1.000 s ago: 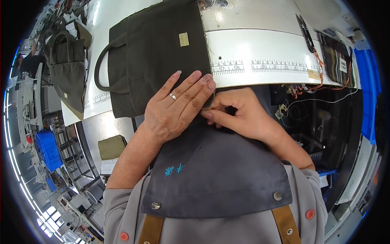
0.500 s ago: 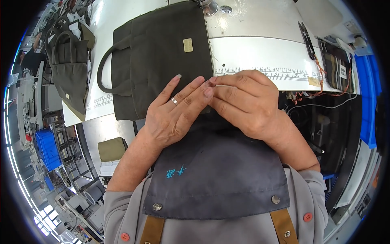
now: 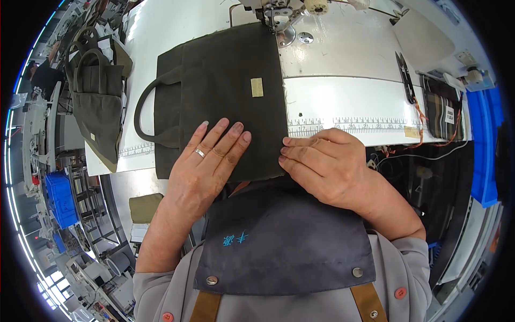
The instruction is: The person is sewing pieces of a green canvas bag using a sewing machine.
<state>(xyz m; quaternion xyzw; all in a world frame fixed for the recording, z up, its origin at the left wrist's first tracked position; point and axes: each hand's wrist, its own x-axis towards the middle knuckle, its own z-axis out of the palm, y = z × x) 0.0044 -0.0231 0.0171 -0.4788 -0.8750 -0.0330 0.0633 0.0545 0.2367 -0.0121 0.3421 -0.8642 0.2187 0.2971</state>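
Note:
A dark olive fabric bag panel (image 3: pixel 222 80) lies flat on the white table, its loop handle (image 3: pixel 141 110) pointing left. A small beige patch (image 3: pixel 257 87) sits on its right half. My left hand (image 3: pixel 206 161) rests palm down on the near part of the panel, fingers stretched and a ring on one. At the panel's right edge, my right hand (image 3: pixel 328 167) has its thumb and fingers closed on the fabric border. The panel's far right corner lies under the sewing machine's needle area (image 3: pixel 271 24).
More dark bags with handles (image 3: pixel 96 107) are piled at the left. A ruler strip (image 3: pixel 348 124) runs along the front edge. Black thread snips (image 3: pixel 405 78) and a striped pouch (image 3: pixel 444 107) lie at the right, near a blue bin (image 3: pixel 485 145). Folded olive fabric (image 3: pixel 145 208) sits lower left.
My hands, fingertips together before, are now apart: the left has flattened onto the panel, the right has closed on its right edge. The view has shifted, showing more of the sewing machine.

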